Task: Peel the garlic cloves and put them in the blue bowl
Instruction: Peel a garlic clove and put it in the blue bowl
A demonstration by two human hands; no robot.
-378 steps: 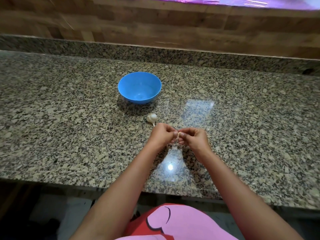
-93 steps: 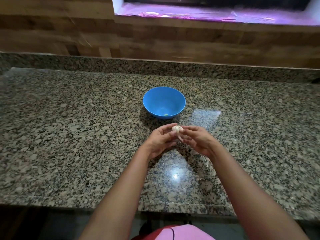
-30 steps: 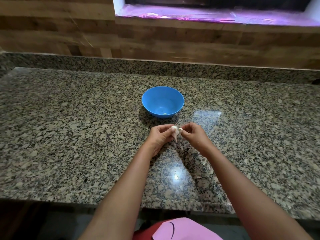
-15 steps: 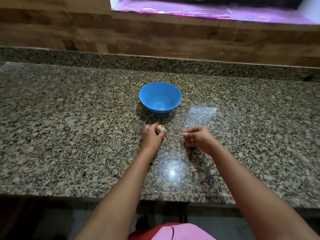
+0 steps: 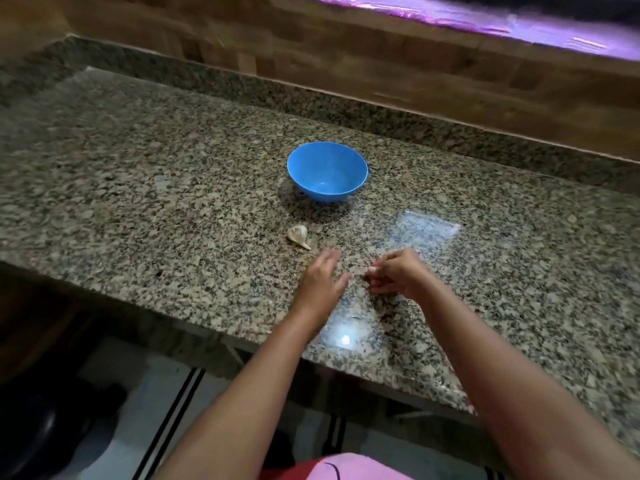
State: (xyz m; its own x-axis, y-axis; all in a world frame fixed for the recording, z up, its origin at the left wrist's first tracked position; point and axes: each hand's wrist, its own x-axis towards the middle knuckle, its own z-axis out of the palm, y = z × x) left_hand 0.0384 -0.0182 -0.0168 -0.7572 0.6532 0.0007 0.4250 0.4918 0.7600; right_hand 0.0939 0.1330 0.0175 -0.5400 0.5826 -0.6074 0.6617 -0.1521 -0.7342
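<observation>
- On the granite counter (image 5: 173, 174), near its front edge, the person's two hands hover close together, just short of touching.
- Change: half a second ago the left hand (image 5: 320, 280) was holding the garlic head (image 5: 298, 236) against the counter. It has since let go and drawn back; its fingers are now extended and hold nothing.
- The garlic head lies by itself on the counter, between the left hand and the blue bowl (image 5: 327, 171), apart from both.
- The right hand (image 5: 394, 273) has its fingers curled, with thumb and fingertips pinched together. It looks to hold a small piece, probably a clove just pulled from the head, but blur hides the piece itself, so this cannot be confirmed.
- Meaning for the task: separation of one clove appears finished. The likely next step is peeling it with both hands, then dropping it in the bowl.
- The bowl stands upright beyond the garlic head. Its contents cannot be made out in this blurred view.
- Surroundings: a wood-panelled wall (image 5: 381, 64) runs behind the counter, with a purple-lit ledge (image 5: 519, 26) above it.
- Obstructions: nothing stands between the hands and the bowl except the garlic head, lying slightly left of the direct path.
</observation>
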